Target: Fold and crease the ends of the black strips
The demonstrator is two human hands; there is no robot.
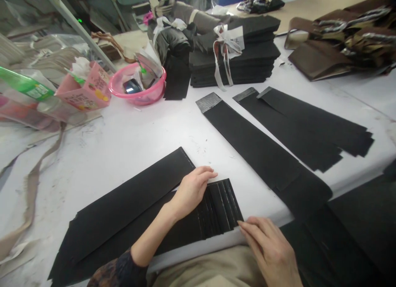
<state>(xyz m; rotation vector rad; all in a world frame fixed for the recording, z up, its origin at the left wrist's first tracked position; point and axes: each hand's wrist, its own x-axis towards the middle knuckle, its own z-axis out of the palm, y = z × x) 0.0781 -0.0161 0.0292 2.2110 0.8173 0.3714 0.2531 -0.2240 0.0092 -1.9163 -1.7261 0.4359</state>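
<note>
Long black fabric panels (182,233) lie fanned out in overlapping layers before me, their stepped ends showing pale stitched lines. Across them rests my left hand (192,192), open, with fingers stretched toward the far edge. My right hand (269,248) is closed in a pinch at the near right corner of the top panel, by the table's front edge. Another black panel (133,184) lies slanted just beyond my left forearm. To the right, a long black strip (247,142) with a grey end hangs over the table edge.
More black strips (306,126) lie farther right. Behind stands a tied stack of black pieces (235,68). A pink basin (137,95) with small items and a pink box (88,89) are at the left. Brown folded pieces (321,58) lie at the back right.
</note>
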